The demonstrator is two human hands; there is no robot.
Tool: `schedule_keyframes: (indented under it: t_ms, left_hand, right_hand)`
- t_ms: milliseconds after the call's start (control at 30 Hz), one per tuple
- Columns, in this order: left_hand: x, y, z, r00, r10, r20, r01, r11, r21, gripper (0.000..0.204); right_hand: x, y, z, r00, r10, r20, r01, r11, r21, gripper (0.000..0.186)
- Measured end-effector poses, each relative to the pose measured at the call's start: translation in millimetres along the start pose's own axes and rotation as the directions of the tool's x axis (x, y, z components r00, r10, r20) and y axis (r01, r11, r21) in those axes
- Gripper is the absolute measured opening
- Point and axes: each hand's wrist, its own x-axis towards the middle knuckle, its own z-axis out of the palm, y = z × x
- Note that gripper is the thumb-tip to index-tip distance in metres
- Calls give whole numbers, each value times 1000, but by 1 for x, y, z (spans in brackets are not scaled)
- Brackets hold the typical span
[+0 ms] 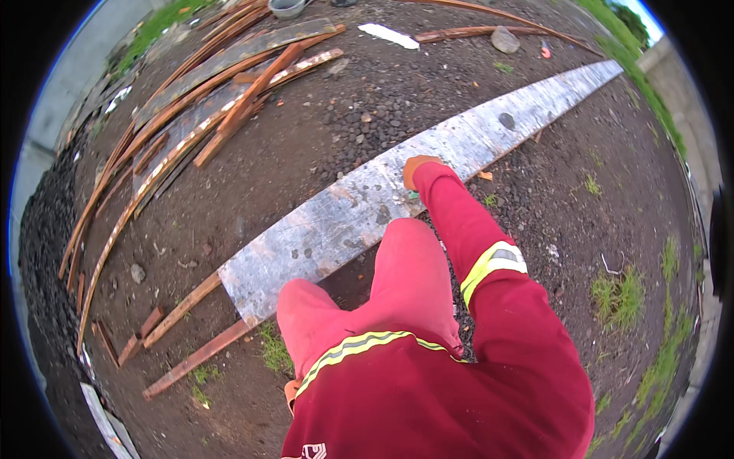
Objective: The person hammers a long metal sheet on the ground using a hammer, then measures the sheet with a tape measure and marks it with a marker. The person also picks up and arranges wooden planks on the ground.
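Note:
A long, pale grey, stained board [321,222] lies diagonally on wooden battens in front of me, passing by my knees. My right hand [420,168], in an orange glove, is on the board's middle, its fingers curled down; what they hold, if anything, is hidden. A small green piece [413,195] shows just below it. My left hand [292,390] shows only as an orange sliver beside my waist, mostly hidden by my body, its fingers out of sight.
Loose planks and battens [245,107] are piled at upper left. A rock [505,40], a white scrap [388,34] and a grey bucket [287,8] lie farther back. Gravel [363,122], dirt, grass tufts [615,294] and concrete walls [38,153] surround me.

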Motion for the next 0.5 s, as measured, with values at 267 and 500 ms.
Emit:
schedule_keyframes:
  t_ms: [267,500]
  left_hand:
    - [-11,35,-57,994,-51,101,77,959,-274,17]
    - [-26,47,-66,983,-45,177,121,886,-448,15]
  right_hand:
    - [0,22,9,1000,-13,18,12,999,33,32]
    - [-6,22,13,998,-56,17,56,998,11,31]
